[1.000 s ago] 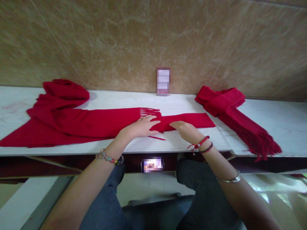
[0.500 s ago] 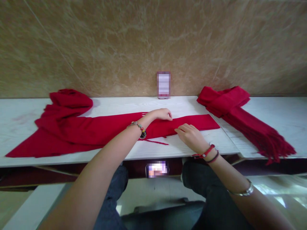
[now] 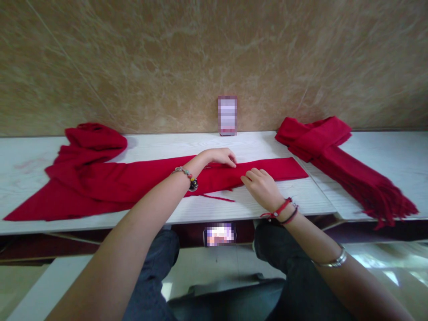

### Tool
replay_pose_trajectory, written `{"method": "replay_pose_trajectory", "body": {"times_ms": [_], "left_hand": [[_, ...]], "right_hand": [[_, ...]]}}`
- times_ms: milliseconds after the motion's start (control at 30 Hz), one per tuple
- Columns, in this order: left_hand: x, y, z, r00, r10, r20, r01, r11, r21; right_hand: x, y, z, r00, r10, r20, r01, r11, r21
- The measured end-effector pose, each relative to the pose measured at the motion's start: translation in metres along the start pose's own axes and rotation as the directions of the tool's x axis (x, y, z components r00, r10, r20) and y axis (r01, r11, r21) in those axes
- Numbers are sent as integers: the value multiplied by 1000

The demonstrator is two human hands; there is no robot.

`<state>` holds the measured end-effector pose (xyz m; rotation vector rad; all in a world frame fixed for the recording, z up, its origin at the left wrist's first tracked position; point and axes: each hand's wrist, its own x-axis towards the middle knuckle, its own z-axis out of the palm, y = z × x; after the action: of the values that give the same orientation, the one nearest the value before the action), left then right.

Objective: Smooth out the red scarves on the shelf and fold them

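Note:
A long red scarf (image 3: 143, 178) lies across the white tabletop, its right part laid out as a flat narrow strip and its left part bunched in loose folds. My left hand (image 3: 222, 156) is at the strip's far edge, fingers bent down and closed on the cloth. At the near edge, my right hand (image 3: 262, 183) has its fingers curled together on the same scarf, a little right of the left hand. The fingertips of both hands are partly hidden. A thin red strand sticks out from the near edge, left of the right hand.
A second red scarf (image 3: 317, 142), folded over with a fringed end, lies on the right. One phone with a blurred screen (image 3: 228, 116) leans against the brown marble wall (image 3: 160, 67). Another lit phone (image 3: 220, 235) sits below the table's front edge (image 3: 301, 216), between my knees.
Both hands have shifted slightly left along the scarf, staying at its two edges. The camera view has moved a little; the scarves lie much as before.

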<state>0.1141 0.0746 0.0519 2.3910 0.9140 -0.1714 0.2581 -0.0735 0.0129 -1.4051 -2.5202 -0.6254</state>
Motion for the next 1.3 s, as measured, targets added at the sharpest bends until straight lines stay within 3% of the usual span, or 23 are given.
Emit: {"method": "replay_pose_trajectory", "body": {"times_ms": [167,300,433,600,700,767,900,967,1033,1167,1300], "left_hand": [[-11,4,-8,991,-28,-129,0,976,-216],[-10,24,-27,973,14,-232,-98,929,-357],[9,55,-46,976,34,-214,-124,899,-420],[34,80,-49,989,86,-123,-122,939,-323],[40,79,-41,987,64,-145,-109,938,-328],[38,72,-36,987,73,-145,-115,943,-311],[21,46,-29,998,64,-16,-66,979,-195],[7,33,-29,998,57,34,-50,982,-183],[-7,25,-31,998,68,8,-65,978,-200],[-32,28,-36,998,19,-54,-36,937,-349],[-45,43,-40,996,-40,-82,-11,842,-539]], "right_hand": [[0,1,3,983,149,-103,-139,985,99],[3,12,-4,893,397,-210,-305,879,365],[0,33,-17,823,518,-232,-358,791,496],[-17,54,-19,865,450,-222,-337,849,408],[-22,57,-16,897,407,-172,-314,862,398],[-22,57,-13,886,434,-162,-333,840,429],[-17,53,-7,846,510,-156,-404,803,439],[-15,49,-6,854,497,-150,-418,830,370],[-13,45,-8,883,435,-176,-383,885,263],[-8,34,-14,953,229,-197,-211,971,108],[-2,25,-17,938,279,-205,-240,951,195]]}}
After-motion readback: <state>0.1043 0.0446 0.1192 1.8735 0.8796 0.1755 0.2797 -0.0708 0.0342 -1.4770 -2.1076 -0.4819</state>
